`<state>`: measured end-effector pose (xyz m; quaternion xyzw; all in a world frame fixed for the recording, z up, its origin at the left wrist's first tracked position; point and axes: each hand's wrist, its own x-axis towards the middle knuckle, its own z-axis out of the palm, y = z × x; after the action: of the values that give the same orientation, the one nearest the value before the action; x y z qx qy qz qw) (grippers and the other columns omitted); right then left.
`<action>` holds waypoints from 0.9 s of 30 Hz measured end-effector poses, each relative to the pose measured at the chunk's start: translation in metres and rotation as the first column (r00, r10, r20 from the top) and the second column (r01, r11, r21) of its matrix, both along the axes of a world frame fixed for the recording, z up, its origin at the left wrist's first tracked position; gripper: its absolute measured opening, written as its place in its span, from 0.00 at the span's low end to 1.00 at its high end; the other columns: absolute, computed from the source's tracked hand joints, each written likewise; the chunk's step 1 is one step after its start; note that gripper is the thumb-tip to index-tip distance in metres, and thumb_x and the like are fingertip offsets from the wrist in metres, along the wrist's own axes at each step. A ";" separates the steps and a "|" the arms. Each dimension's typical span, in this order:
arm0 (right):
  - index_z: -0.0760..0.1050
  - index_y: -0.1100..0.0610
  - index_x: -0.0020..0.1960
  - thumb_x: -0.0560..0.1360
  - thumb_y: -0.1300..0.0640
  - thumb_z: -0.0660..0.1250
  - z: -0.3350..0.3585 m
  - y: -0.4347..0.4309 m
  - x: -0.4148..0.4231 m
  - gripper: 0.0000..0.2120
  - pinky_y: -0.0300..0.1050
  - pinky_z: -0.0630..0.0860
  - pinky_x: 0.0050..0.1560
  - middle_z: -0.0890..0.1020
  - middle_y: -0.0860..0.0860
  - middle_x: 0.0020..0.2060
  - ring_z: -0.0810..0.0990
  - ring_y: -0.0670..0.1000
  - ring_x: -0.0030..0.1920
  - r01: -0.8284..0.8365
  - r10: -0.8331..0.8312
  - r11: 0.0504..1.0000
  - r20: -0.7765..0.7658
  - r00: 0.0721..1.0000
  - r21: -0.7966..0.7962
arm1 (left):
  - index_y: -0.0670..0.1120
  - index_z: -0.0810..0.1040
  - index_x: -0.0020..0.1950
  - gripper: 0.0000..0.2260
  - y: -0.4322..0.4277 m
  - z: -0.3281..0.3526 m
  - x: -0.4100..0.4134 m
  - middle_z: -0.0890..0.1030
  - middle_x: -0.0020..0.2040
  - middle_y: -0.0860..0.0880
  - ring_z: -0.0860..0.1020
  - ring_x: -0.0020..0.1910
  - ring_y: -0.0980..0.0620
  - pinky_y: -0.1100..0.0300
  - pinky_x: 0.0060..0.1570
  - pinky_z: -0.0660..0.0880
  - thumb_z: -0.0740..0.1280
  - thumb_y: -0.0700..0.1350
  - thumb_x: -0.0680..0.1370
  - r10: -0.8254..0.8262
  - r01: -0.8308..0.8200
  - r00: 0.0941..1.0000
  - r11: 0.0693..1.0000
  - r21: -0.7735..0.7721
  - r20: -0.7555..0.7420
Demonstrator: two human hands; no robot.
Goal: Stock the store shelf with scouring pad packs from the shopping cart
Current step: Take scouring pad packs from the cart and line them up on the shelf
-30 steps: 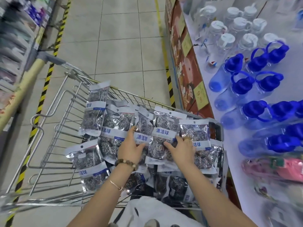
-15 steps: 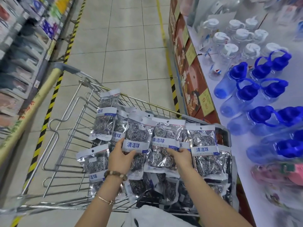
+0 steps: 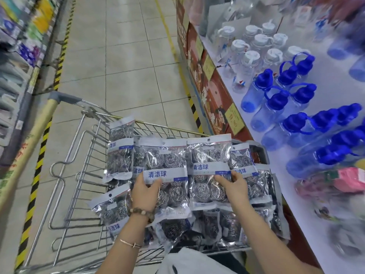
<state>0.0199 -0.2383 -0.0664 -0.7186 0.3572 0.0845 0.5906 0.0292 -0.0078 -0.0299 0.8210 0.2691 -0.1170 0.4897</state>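
Observation:
Several clear scouring pad packs with steel-wool balls and blue-and-white labels fill the wire shopping cart (image 3: 79, 155). My left hand (image 3: 145, 191) grips one scouring pad pack (image 3: 165, 159) by its label band, lifted above the pile. My right hand (image 3: 234, 184) grips a second scouring pad pack (image 3: 209, 155) beside it, with another pack (image 3: 242, 158) fanned out behind. Loose packs lean at the cart's left (image 3: 120, 149) and lie lower left (image 3: 111, 208). The white store shelf (image 3: 296, 214) runs along the right.
Blue-lidded bottles (image 3: 276, 99) and white-lidded clear bottles (image 3: 250, 56) cover the shelf, with pink packages (image 3: 349, 178) nearer me. The cart's yellow handle (image 3: 33, 139) is at the left. Tiled aisle floor (image 3: 128, 66) lies ahead, and another shelf (image 3: 17, 46) lines the far left.
Both hands have lifted the gripped packs up out of the pile and drawn them together. The view has tilted up, showing more aisle floor and shelf.

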 end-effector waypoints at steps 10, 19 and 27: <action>0.73 0.58 0.60 0.72 0.53 0.71 0.005 -0.054 -0.065 0.19 0.48 0.71 0.53 0.78 0.54 0.54 0.77 0.55 0.54 0.404 -0.396 0.909 0.090 0.914 -0.107 | 0.38 0.63 0.70 0.31 -0.066 -0.006 0.022 0.62 0.33 0.57 0.60 0.29 0.63 0.77 0.22 0.65 0.67 0.53 0.74 -0.244 0.244 0.970 0.969 -0.038 0.021; 0.67 0.59 0.32 0.76 0.46 0.66 0.023 -0.094 -0.141 0.21 0.47 0.58 0.32 0.67 0.52 0.26 0.63 0.52 0.29 0.580 -0.576 0.763 0.107 0.810 -0.285 | 0.41 0.70 0.62 0.33 -0.149 0.005 0.001 0.77 0.55 0.41 0.77 0.52 0.41 0.49 0.48 0.76 0.66 0.64 0.67 -0.547 0.549 0.836 0.834 -0.049 0.047; 0.66 0.62 0.32 0.76 0.49 0.66 0.032 -0.132 -0.254 0.22 0.41 0.56 0.28 0.64 0.54 0.27 0.60 0.50 0.30 0.810 -0.798 0.537 0.168 0.578 -0.234 | 0.39 0.63 0.70 0.28 -0.234 0.006 -0.079 0.63 0.35 0.59 0.61 0.31 0.64 0.78 0.25 0.65 0.66 0.50 0.75 -0.745 0.757 0.653 0.646 -0.098 0.136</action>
<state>-0.2345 -0.3707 -0.0348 -0.5528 0.6430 -0.2631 0.4602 -0.0498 -0.2420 -0.0236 0.8245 -0.1253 -0.2948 0.4665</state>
